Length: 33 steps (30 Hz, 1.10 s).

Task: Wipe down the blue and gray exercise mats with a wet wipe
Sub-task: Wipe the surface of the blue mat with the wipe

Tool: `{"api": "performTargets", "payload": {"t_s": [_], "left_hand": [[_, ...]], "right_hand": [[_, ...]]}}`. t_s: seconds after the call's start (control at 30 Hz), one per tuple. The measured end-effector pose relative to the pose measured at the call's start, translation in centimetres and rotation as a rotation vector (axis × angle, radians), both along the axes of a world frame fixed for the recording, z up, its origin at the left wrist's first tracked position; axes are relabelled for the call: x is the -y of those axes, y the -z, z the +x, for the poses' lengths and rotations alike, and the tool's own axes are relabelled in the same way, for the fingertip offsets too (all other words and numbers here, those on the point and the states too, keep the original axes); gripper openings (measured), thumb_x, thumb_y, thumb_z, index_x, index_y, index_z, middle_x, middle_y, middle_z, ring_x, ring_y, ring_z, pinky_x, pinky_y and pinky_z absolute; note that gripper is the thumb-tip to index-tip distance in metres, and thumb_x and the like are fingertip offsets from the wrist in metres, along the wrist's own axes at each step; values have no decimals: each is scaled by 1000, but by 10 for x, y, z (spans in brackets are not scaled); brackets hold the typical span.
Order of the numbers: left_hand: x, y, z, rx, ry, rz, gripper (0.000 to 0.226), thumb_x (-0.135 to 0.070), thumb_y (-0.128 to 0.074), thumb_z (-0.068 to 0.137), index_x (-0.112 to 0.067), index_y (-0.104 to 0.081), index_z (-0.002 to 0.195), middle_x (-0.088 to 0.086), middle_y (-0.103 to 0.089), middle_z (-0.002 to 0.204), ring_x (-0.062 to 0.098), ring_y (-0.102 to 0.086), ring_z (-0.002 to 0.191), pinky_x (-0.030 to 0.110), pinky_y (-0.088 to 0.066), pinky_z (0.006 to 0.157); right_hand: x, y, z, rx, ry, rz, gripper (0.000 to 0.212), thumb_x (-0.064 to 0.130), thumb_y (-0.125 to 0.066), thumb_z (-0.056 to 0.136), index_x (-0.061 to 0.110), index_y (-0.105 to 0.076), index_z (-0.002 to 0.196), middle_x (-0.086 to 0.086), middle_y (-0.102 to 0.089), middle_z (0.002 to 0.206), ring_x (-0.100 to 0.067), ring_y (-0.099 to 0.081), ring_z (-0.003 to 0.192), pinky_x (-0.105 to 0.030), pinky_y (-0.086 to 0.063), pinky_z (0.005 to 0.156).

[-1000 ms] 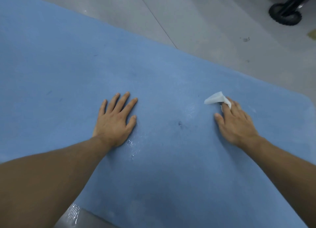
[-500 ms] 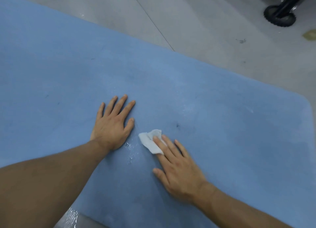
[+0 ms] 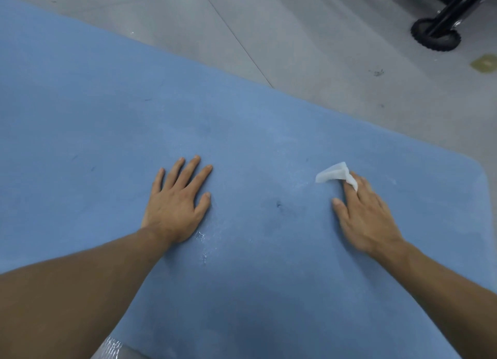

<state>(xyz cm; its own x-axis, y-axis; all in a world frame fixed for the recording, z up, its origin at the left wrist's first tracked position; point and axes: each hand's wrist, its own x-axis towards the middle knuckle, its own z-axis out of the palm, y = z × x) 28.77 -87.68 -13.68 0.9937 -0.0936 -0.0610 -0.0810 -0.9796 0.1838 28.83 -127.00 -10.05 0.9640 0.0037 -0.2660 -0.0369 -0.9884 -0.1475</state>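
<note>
Your right hand (image 3: 368,218), fingers straight on the wet wipe (image 3: 332,173), has slid right across the blue mat (image 3: 242,122), away from your flat left hand (image 3: 174,205).

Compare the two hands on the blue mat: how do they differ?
The left hand lies bare on the mat; the right hand presses a wipe under its fingertips. The left hand's fingers are spread; the right hand's lie close together. The left hand looks sharp, the right slightly blurred. Both are palm down with straight fingers.
</note>
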Motion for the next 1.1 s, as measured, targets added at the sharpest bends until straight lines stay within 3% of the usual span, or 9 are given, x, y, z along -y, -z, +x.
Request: {"api": "performTargets", "payload": {"t_s": [0.1,0.23,0.33,0.53,0.6,0.67,0.8,0.97,1.1], "left_hand": [[0,-1,0,-3,-1,7,66,-57,-16,98,-45,-14,163,-17,-5,173,14,0,160,49,-4,129],[1,-1,0,-10,-1,7,66,-57,-15,98,-45,-14,163,-17,-4,172,13,1,160,49,-2,129],[1,-2,0,-13,-3,9,67,-58,-15,98,-45,-14,163,-17,-5,172,14,1,160,48,-2,129],[1,-3,0,-14,-5,7,68,-58,-14,97,-45,-14,163,-17,-5,172,14,0,160,48,-1,129],[1,-2,0,-16,-4,3,67,-58,-15,97,-45,-14,163,-17,-5,172,14,1,160,48,-1,129],[0,-1,0,-18,0,8,67,-58,-15,97,-45,-12,163,-17,-4,172,14,2,160,48,-1,129],[0,0,1,-9,-2,6,67,-58,-15,98,-45,-15,163,-16,-7,172,14,-1,160,49,-2,129],[0,0,1,-18,-5,7,67,-59,-13,97,-45,-13,163,-17,-5,172,14,0,159,47,0,128],[1,-1,1,-24,-7,11,68,-59,-12,96,-45,-13,163,-17,-5,173,14,0,159,48,-1,128]], "right_hand": [[-27,1,-10,-15,-32,64,71,43,-33,108,17,-3,166,-3,-3,174,-21,-4,160,-39,-9,128],[-81,9,-47,6,-280,131,77,46,-37,107,27,11,164,4,17,171,-14,9,159,-32,1,128],[-115,16,-80,33,-492,103,74,51,-34,105,19,-5,166,1,7,173,-18,2,160,-37,-5,128],[-113,14,-84,55,-653,17,63,49,-35,106,17,-35,160,0,-16,172,-17,-17,158,-44,-13,123],[-93,10,-63,66,-592,-39,63,48,-33,106,19,-31,162,2,-19,171,-16,-19,158,-41,-8,124],[-64,7,-40,64,-356,-56,64,46,-31,108,23,-14,165,5,-13,173,-12,-10,159,-36,-1,126],[-6,-2,-16,6,-61,-59,68,44,-29,108,22,-1,166,4,-12,172,-15,-7,158,-38,-10,127],[-2,-9,-15,-23,-49,-25,70,41,-31,108,17,2,165,-2,-8,173,-18,-7,159,-38,-11,127],[-58,-9,-47,-87,-336,-9,79,46,-32,108,18,19,162,-3,20,171,-16,12,159,-34,1,128]]}}
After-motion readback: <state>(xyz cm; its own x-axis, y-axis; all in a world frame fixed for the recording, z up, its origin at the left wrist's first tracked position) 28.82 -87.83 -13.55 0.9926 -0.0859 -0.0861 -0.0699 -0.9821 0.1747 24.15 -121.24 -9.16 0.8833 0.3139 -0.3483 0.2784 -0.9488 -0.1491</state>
